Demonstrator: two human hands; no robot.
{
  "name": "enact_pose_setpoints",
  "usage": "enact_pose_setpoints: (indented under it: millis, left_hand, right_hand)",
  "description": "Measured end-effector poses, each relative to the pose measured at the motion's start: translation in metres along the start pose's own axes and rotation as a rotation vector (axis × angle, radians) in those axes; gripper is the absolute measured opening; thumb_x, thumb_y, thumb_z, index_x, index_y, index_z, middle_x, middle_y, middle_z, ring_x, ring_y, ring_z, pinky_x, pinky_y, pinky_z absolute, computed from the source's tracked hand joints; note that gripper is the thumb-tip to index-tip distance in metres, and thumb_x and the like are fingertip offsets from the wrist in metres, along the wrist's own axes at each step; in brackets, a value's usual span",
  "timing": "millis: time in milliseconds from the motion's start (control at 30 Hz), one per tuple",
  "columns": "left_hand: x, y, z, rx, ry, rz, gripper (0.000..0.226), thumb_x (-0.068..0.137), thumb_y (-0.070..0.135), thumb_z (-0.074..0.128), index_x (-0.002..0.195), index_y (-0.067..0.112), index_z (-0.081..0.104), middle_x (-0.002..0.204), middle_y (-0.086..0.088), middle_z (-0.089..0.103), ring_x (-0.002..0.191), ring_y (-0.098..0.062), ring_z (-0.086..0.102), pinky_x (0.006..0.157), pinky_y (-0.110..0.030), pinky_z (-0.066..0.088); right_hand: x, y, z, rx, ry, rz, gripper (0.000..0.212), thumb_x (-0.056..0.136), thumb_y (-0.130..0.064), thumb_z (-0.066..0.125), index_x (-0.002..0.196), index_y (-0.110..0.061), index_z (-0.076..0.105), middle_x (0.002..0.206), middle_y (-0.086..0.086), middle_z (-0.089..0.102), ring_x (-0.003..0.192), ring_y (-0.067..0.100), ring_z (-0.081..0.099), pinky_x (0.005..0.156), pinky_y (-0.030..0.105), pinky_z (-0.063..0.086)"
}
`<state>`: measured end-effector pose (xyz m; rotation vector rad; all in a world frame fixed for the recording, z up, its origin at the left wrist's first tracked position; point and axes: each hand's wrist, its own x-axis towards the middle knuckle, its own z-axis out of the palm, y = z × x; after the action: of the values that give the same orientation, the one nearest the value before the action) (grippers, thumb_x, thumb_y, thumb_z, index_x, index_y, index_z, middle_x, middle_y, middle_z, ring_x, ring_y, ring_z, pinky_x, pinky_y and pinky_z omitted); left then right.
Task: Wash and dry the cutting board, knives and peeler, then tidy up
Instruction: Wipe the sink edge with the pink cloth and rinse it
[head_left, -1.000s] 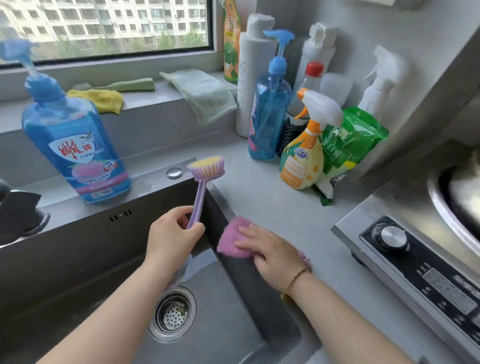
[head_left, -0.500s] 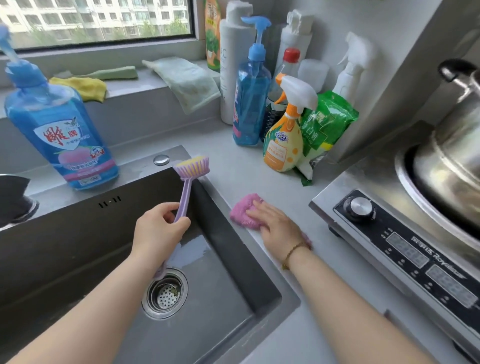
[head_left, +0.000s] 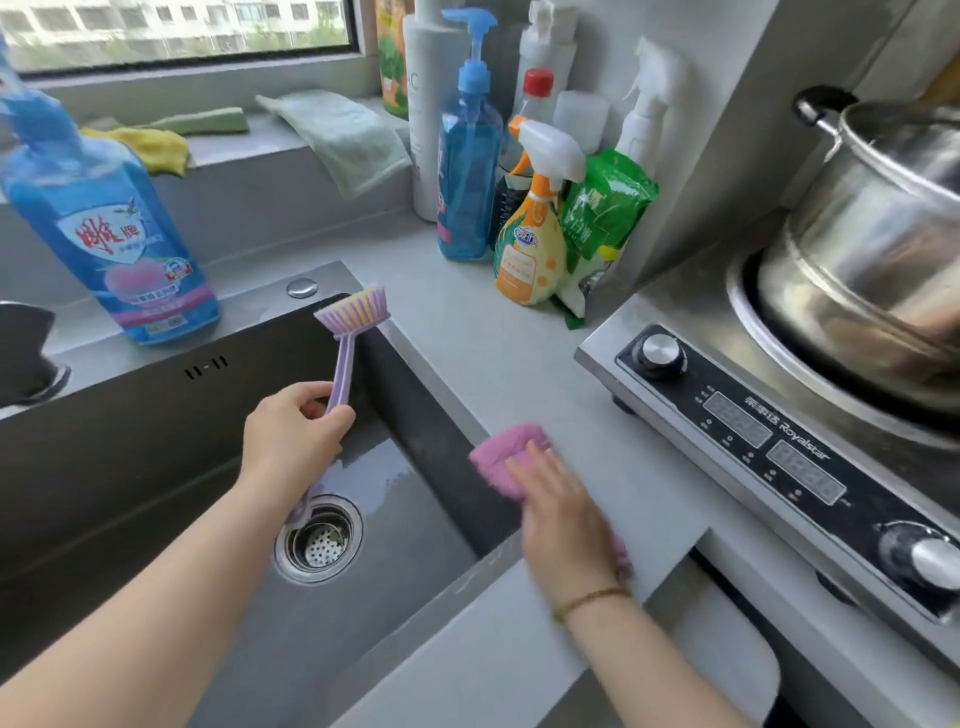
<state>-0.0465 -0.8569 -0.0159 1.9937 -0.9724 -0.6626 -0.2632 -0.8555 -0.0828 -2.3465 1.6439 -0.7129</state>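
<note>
Your left hand (head_left: 296, 436) grips the purple dish brush (head_left: 345, 345) over the sink (head_left: 156, 441); your right hand (head_left: 563, 525), fingers flat, presses the pink cloth (head_left: 506, 454) onto the counter (head_left: 509, 358) beside the sink.

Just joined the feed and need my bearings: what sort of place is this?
A home kitchen, most likely: a steel sink, an induction cooker carrying a pot, and dish soap by the window.
</note>
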Motion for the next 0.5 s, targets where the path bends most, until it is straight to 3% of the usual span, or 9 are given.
enact_pose_setpoints:
  millis: [133,233,333,433,500]
  left_hand:
    - [-0.011,0.001,0.0,-0.017,-0.005,-0.003,0.028,0.08,0.007,0.056,0.105,0.015,0.067,0.081,-0.009,0.066,0.055,-0.016,0.059,0.06,-0.024,0.045]
    - [-0.015,0.002,-0.004,-0.02,0.008,0.004,0.028,0.081,0.007,0.056,0.105,0.015,0.066,0.084,-0.011,0.066,0.054,-0.017,0.058,0.046,-0.01,0.044]
    - [-0.019,0.001,-0.008,-0.03,0.029,-0.012,0.028,0.082,0.007,0.056,0.107,0.014,0.066,0.09,-0.014,0.067,0.057,-0.02,0.058,0.038,-0.003,0.038]
    - [-0.022,0.001,-0.007,-0.023,0.025,-0.021,0.028,0.081,0.008,0.057,0.107,0.012,0.066,0.089,-0.012,0.068,0.064,-0.026,0.062,0.06,-0.019,0.051]
    - [-0.025,0.002,-0.004,-0.038,0.013,-0.033,0.029,0.081,0.008,0.058,0.108,0.012,0.066,0.087,-0.01,0.067,0.065,-0.026,0.063,0.069,-0.028,0.05]
  right_hand:
    - [-0.05,-0.033,-0.001,0.048,-0.184,-0.255,0.044,0.063,-0.014,0.036,0.1,-0.026,0.058,0.104,-0.003,0.071,0.097,0.016,0.068,0.093,0.022,0.037]
    - [-0.035,-0.016,-0.012,0.04,-0.132,-0.353,0.042,0.065,-0.011,0.036,0.101,-0.024,0.055,0.103,0.0,0.071,0.094,0.018,0.068,0.093,0.023,0.038]
    - [-0.01,0.009,-0.019,-0.009,-0.056,-0.293,0.04,0.072,-0.01,0.037,0.107,-0.024,0.049,0.105,0.003,0.071,0.094,0.019,0.068,0.093,0.028,0.037]
    - [-0.01,-0.004,-0.016,0.013,-0.056,-0.221,0.041,0.072,-0.01,0.036,0.103,-0.022,0.059,0.102,0.002,0.071,0.095,0.015,0.063,0.09,0.025,0.041]
    - [-0.02,-0.018,-0.012,-0.021,-0.126,-0.291,0.039,0.066,-0.012,0.037,0.084,-0.023,0.069,0.094,-0.004,0.072,0.085,0.014,0.068,0.084,0.022,0.043]
